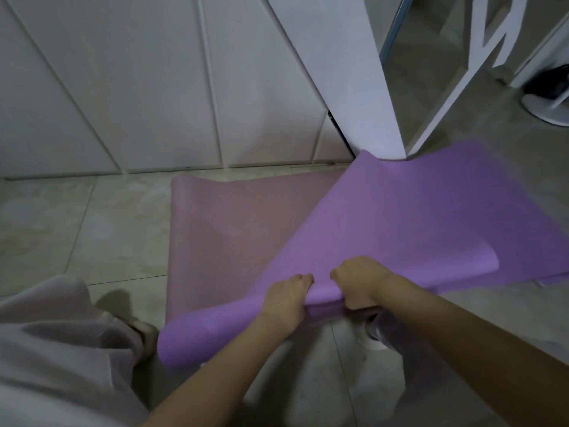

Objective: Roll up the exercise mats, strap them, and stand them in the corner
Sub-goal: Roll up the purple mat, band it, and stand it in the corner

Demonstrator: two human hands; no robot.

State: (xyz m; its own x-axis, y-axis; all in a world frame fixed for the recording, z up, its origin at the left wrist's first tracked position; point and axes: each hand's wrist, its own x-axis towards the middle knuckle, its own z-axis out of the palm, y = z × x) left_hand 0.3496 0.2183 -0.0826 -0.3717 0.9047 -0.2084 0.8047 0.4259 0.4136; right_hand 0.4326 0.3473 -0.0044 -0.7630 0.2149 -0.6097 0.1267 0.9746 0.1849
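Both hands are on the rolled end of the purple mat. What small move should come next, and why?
Probably roll the purple mat one more turn forward. The left hand and right hand grip only a short roll at the near end; most of it lies unrolled ahead.

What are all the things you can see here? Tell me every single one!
purple mat: one, purple, lying slantwise over the pink one, near end rolled
pink mat: one, pink, flat on the floor, partly under the purple one
floor: tiles, beige, all around
cupboard doors: several, white, along the back
pillar: one, white, behind the mats
round stand base: one, white, far right
trouser leg: one, pale grey, bottom left
shoes: two, pale, near the roll
left hand: one, gripping the roll
right hand: one, gripping the roll
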